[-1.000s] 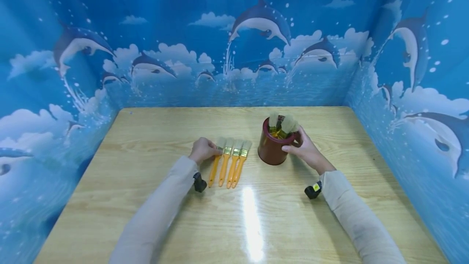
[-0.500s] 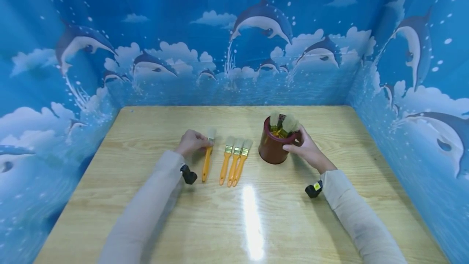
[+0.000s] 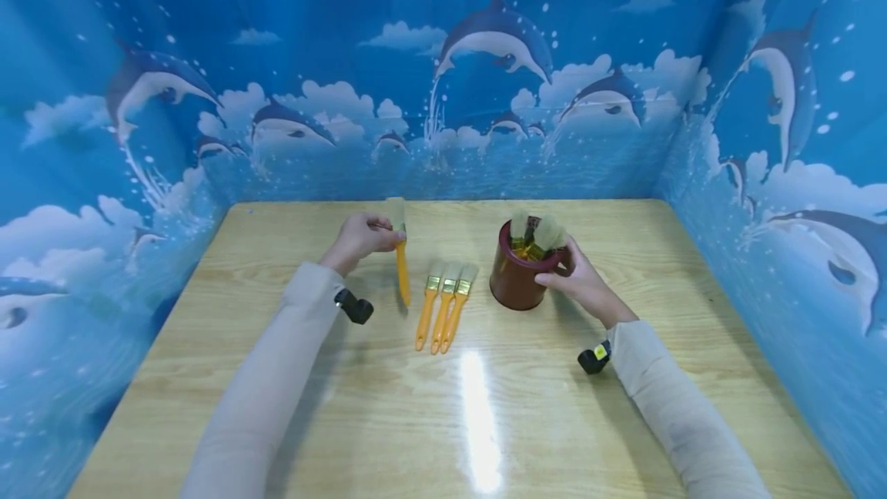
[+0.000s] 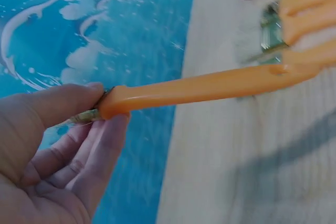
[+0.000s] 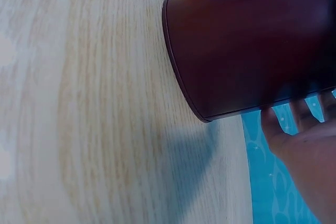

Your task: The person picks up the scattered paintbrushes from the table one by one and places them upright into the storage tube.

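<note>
**A left hand (image 3: 359, 239) holds one orange-handled, pale-bristled flat paintbrush (image 3: 403, 272)**

At the left side, a long beige sleeve (image 3: 263, 383) covers the arm, and a small black device (image 3: 355, 306) is worn at the wrist. The left hand is above the light wooden table (image 3: 367, 414). Its thumb and fingers make a narrow pinch at the metal band, between bristles and handle. The flat paintbrush is nearly upright in this pinch, with the bristles on top and the handle pointing down.

To the right of it, three similar orange-handled brushes (image 3: 443, 306) lie side by side on the table, near the held one but apart from it. Their bristles are toward the far edge.

Further right, a dark reddish-brown cylindrical mug (image 3: 516, 276) stands upright on the table. Inside it are several pale-bristled brushes (image 3: 547, 233), with the heads above the rim. The right hand (image 3: 580, 287) holds this mug at its right side, with the thumb on the front wall. How far the other fingers go around, I cannot tell well, because the mug hides them. Behind the right hand's wrist is another long beige sleeve (image 3: 672, 406).

Around the table, a blue curtain printed with dolphins (image 3: 333, 172) hangs.
</note>
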Demonstrator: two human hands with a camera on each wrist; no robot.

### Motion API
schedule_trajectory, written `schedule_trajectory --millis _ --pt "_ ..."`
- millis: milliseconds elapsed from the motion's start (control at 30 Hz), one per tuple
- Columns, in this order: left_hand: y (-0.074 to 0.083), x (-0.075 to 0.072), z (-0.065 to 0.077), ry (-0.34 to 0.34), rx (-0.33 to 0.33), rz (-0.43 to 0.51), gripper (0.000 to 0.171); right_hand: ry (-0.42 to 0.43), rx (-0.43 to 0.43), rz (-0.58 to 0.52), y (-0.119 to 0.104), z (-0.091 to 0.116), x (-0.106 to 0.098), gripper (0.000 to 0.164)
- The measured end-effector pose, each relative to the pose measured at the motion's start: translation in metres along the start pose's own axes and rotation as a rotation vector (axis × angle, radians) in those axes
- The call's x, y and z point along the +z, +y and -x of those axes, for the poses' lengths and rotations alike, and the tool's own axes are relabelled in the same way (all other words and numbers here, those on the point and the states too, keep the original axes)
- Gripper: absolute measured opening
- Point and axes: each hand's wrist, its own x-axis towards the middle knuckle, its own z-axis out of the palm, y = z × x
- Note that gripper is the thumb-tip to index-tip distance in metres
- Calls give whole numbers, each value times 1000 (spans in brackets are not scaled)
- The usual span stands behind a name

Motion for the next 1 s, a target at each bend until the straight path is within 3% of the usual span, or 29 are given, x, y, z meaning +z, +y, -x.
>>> schedule_trajectory --millis 233,500,733,1000 --pt "28 9 3 -30 125 111 33 -7 -25 -10 1 -1 -1 94" --pt "66 35 14 -33 253 204 34 -8 -31 -29 2 -2 1 94" --pt "84 62 22 -2 376 150 33 1 -28 -2 1 0 1 93" --pt "93 84 22 2 413 170 34 4 -24 -8 -1 -1 2 94"
